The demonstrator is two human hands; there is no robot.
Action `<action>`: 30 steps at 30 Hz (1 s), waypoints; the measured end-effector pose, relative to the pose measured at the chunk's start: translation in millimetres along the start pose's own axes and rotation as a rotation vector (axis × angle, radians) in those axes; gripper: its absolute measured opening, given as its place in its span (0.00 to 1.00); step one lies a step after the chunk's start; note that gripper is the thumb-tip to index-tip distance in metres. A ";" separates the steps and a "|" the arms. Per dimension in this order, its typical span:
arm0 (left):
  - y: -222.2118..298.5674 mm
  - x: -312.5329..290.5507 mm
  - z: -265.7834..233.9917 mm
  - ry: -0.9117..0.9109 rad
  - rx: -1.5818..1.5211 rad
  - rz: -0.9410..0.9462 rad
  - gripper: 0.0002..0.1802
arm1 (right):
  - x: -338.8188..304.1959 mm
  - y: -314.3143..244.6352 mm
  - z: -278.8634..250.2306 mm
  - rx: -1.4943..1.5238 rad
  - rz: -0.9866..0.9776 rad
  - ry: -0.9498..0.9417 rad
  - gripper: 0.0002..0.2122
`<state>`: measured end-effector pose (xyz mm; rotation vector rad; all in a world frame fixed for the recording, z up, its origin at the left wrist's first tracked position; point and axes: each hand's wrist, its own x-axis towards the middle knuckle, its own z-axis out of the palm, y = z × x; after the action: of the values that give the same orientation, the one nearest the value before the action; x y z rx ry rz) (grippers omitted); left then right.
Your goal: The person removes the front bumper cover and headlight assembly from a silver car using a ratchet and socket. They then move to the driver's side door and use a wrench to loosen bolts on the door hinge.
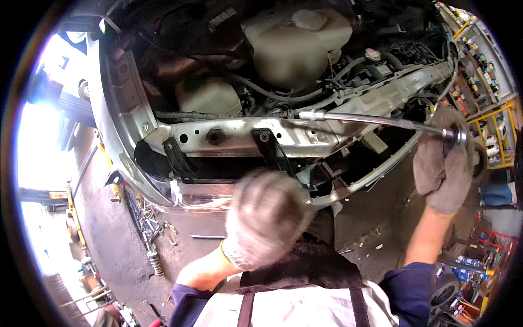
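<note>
In my gloved right hand (448, 169) is a long chrome socket wrench bar (376, 119), gripped near its thick right end. The bar points left across the front of the open engine bay, and its far tip hangs over the silver front crossmember (234, 136). My gloved left hand (267, 218) is in front of the headlight area, near my chest. Motion smears its fingers, so I cannot make out whether it holds anything. Two black brackets, one of them a bolted bracket (265, 137), sit on the crossmember between the hands and the engine bay.
White plastic tanks (210, 97) and hoses fill the engine bay. On the floor at the left lie several loose metal tools and parts (150, 223), with a coil spring (156, 262) among them. Shelves of bottles (479, 65) and a yellow rack (493, 136) stand at the right.
</note>
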<state>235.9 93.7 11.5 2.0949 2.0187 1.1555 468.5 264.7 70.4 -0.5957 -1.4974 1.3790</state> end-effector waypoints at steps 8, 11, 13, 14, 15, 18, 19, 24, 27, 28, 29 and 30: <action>-25.6 16.9 59.2 -0.403 0.689 0.466 0.07 | 10.0 99.7 41.8 0.219 0.026 0.183 0.12; -16.8 17.2 73.4 -0.672 0.906 0.605 0.11 | 21.8 103.4 66.4 0.117 0.027 0.164 0.08; -15.5 17.6 71.2 -0.786 0.836 0.461 0.13 | 26.7 98.7 92.3 0.496 0.237 0.280 0.09; -9.7 25.7 63.8 -0.889 0.845 0.459 0.13 | 28.6 102.5 97.7 0.485 0.187 0.212 0.09; -0.8 37.2 56.6 -0.994 0.852 0.459 0.12 | 29.3 98.3 105.5 0.376 0.172 0.234 0.09; -23.0 23.1 102.7 -1.007 0.781 0.170 0.10 | 27.8 101.8 124.3 0.260 0.137 0.238 0.10; -16.9 27.8 103.4 -0.996 0.839 0.204 0.11 | 26.5 97.4 123.1 0.254 0.126 0.206 0.11; 10.4 10.7 80.6 -0.654 0.927 0.285 0.11 | 32.8 97.2 106.1 0.264 0.184 0.145 0.12; 11.1 6.9 85.0 -0.631 0.814 0.127 0.14 | 25.9 91.2 107.2 0.207 0.218 0.069 0.12; 15.2 4.6 84.1 -0.646 0.855 0.159 0.14 | 23.6 87.6 109.5 0.218 0.241 0.055 0.12; 20.9 1.9 83.1 -0.660 0.896 0.193 0.13 | 16.3 79.2 111.6 0.132 0.136 0.044 0.12; 25.2 1.7 82.8 -0.673 0.938 0.227 0.13 | 11.6 77.4 109.6 0.183 0.111 0.040 0.12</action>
<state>298.8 129.7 -35.7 2.5512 2.1426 -0.6502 347.8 242.5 14.8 -0.5949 -1.3054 1.5612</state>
